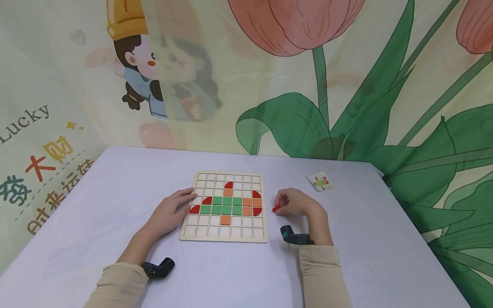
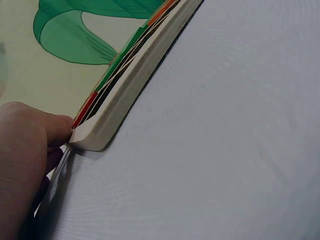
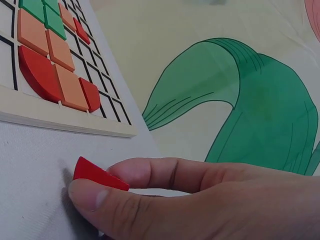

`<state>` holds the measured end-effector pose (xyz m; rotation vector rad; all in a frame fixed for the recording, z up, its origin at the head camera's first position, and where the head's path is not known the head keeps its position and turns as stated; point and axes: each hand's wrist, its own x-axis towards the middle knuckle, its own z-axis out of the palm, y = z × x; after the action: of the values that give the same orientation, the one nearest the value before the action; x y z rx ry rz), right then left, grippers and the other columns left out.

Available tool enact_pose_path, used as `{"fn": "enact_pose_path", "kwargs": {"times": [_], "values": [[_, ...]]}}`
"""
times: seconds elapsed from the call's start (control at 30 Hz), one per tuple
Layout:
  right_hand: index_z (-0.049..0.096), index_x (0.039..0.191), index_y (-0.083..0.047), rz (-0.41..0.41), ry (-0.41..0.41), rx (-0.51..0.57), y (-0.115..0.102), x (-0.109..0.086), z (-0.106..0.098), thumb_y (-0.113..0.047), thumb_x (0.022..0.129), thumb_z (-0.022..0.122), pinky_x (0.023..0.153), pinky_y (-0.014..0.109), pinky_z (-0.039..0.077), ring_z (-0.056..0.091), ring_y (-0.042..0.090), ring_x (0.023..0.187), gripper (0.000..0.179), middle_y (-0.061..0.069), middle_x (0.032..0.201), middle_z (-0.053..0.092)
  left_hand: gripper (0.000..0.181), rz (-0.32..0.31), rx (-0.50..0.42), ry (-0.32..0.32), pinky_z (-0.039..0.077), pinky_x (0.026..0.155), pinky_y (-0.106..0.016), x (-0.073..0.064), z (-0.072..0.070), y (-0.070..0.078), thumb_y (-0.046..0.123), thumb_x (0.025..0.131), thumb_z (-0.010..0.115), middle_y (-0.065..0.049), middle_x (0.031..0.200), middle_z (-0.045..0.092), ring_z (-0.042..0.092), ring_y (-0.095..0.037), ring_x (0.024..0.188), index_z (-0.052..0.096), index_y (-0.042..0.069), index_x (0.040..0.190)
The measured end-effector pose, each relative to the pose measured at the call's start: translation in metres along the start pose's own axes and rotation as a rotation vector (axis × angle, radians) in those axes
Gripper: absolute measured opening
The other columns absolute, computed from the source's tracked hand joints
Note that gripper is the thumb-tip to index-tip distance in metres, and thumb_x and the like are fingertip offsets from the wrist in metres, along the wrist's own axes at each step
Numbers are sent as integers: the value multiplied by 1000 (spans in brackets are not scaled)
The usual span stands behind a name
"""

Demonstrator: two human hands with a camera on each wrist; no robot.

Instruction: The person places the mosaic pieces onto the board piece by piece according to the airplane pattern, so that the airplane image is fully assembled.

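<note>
A pale wooden grid board lies flat on the table, with green, orange and red tiles in some of its squares. The red tiles have one rounded side. My left hand rests against the board's left edge, its fingers fairly straight; in the left wrist view a fingertip touches the board's corner. Right of the board, my right hand pinches a red tile between thumb and forefinger, just above or on the tabletop. The tile's far part is hidden by the thumb.
A small pattern card with a coloured grid picture lies at the back right. The white-covered table reaches back to a printed backdrop with flowers and a cartoon figure.
</note>
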<state>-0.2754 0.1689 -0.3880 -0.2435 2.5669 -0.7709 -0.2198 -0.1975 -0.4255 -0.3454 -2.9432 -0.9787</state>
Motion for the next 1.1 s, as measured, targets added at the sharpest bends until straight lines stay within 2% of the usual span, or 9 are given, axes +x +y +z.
{"fn": "enact_pose_path", "kwargs": {"times": [0.23, 0.5, 0.8, 1.1], "values": [[63, 89, -13, 1, 20, 15, 0, 3, 1, -11, 81, 74, 70, 26, 47, 52, 19, 82, 14, 3, 83, 61, 40, -2, 1, -2, 31, 108, -60, 0, 0, 0, 14, 95, 50, -10, 147, 43, 35, -38, 138, 55, 7, 134], [66, 91, -14, -10, 37, 21, -8, 3, 0, -10, 85, 71, 81, 31, 52, 55, 18, 88, 9, 1, 89, 65, 40, 1, -1, -1, 31, 108, -59, 0, 0, 0, 14, 95, 50, -10, 147, 43, 35, -38, 138, 55, 7, 134], [67, 89, -15, -75, 15, -12, -33, 2, 7, -13, 81, 75, 67, 25, 46, 55, 16, 73, 11, 0, 75, 63, 40, 4, -5, -4, 31, 109, -59, 0, -1, 1, 14, 95, 50, -11, 147, 44, 35, -38, 138, 55, 7, 134], [65, 81, -16, -207, -46, -35, -65, -1, 20, -16, 81, 76, 66, 25, 47, 55, 14, 70, 10, -2, 71, 63, 40, 7, 3, -3, 32, 108, -59, 0, 0, -1, 14, 95, 50, -11, 147, 44, 36, -38, 137, 55, 7, 134]]}}
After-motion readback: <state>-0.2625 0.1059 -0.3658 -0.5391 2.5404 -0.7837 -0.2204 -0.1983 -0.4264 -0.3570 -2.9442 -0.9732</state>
